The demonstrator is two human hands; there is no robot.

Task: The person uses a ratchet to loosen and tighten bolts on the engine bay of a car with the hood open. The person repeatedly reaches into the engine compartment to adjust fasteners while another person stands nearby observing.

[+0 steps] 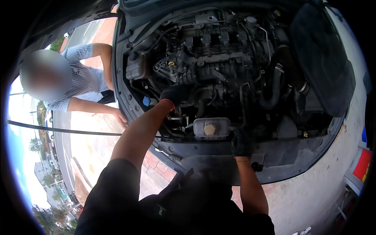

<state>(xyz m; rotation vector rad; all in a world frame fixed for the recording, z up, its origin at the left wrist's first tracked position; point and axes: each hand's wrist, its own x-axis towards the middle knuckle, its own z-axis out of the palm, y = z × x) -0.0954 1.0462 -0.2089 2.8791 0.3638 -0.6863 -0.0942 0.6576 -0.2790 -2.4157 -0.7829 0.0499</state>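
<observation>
My left hand (174,94), in a black glove with a red cuff, reaches into the engine bay at the front left of the engine (215,58). Its fingers are lost among dark hoses, so what they touch is hidden. My right hand (241,143), also black-gloved, is at the front panel (188,150), just right of a greyish plastic tank (199,127) with a pale round cap (210,129). Dark shadow swallows the right fingers; whether they hold anything does not show. A blue cap (146,101) sits left of my left hand.
A person in a striped shirt (92,76) leans on the left fender, one hand (120,116) near its edge. A thin black rod (66,130) crosses on the left. Another tank (137,66) stands at the bay's left. A dark cover (321,62) lies over the right side.
</observation>
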